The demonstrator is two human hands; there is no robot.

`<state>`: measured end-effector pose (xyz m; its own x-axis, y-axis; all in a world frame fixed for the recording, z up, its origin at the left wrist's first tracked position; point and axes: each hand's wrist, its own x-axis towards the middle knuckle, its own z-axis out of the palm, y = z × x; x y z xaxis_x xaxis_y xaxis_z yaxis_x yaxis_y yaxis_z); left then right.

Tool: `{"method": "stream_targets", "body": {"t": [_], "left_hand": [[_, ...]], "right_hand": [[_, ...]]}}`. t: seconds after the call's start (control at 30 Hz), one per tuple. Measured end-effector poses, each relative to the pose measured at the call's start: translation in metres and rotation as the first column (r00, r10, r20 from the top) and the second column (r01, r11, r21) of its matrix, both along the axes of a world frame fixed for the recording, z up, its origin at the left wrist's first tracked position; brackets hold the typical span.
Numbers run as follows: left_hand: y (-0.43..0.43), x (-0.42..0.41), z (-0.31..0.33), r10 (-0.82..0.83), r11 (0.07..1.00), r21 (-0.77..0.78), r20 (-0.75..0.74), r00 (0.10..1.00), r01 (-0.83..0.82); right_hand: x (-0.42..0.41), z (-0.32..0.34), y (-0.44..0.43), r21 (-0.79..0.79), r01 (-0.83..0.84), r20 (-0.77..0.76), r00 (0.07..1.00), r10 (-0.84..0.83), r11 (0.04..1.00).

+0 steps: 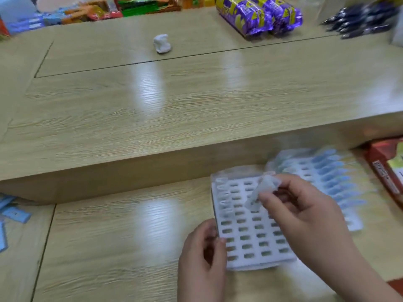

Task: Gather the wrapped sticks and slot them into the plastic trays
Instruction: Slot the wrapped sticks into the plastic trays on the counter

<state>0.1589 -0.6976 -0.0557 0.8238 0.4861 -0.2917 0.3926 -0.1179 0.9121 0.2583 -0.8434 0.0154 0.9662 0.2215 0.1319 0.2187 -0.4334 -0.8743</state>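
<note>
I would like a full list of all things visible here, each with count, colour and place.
near tray: one, white, lower counter, mostly empty slots
far tray: one, white, right behind it, rows of blue sticks
wrapped stick: one, pale, above near tray
crumpled wad: one, white, upper counter
snack packs: several, purple-yellow, top right
dark packets: several, far top right, blurred
blue packets: few, left edge
red box: one, right edge
left-hand grip: holds near tray's left edge
right-hand grip: pinches wrapped stick
</note>
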Motion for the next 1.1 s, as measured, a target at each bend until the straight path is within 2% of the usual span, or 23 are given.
{"method": "stream_targets", "body": {"t": [0.1,0.27,0.5,0.7,0.87,1.0,1.1], "left_hand": [[-0.004,-0.002,-0.005,0.019,0.999,0.029,0.033,0.999,-0.020],[-0.005,-0.003,-0.010,0.046,0.999,-0.020,0.040,0.998,-0.045],[-0.005,-0.007,-0.014,0.054,0.997,-0.053,0.059,0.997,-0.051],[-0.003,-0.008,-0.013,0.052,0.997,-0.064,0.066,0.996,-0.047],[-0.003,-0.009,-0.016,0.034,0.997,-0.073,0.072,0.997,-0.029],[-0.001,-0.010,-0.019,0.025,0.999,-0.047,0.077,0.997,-0.022],[-0.003,-0.009,-0.022,0.031,0.997,-0.070,0.077,0.997,-0.025]], "right_hand": [[-0.003,-0.006,0.002,-0.148,-0.125,0.048,0.990,0.133,0.981],[-0.004,-0.025,0.008,-0.215,-0.264,0.014,0.962,0.273,0.940],[-0.001,-0.041,0.008,-0.282,-0.256,0.026,0.961,0.274,0.925],[-0.002,-0.049,0.012,-0.174,-0.210,-0.053,0.978,0.204,0.962],[-0.001,-0.051,0.012,-0.180,-0.213,-0.045,0.977,0.208,0.960],[-0.003,-0.058,0.016,-0.363,-0.271,0.004,0.956,0.292,0.892],[0.001,-0.059,0.017,-0.464,-0.245,0.084,0.944,0.318,0.851]]}}
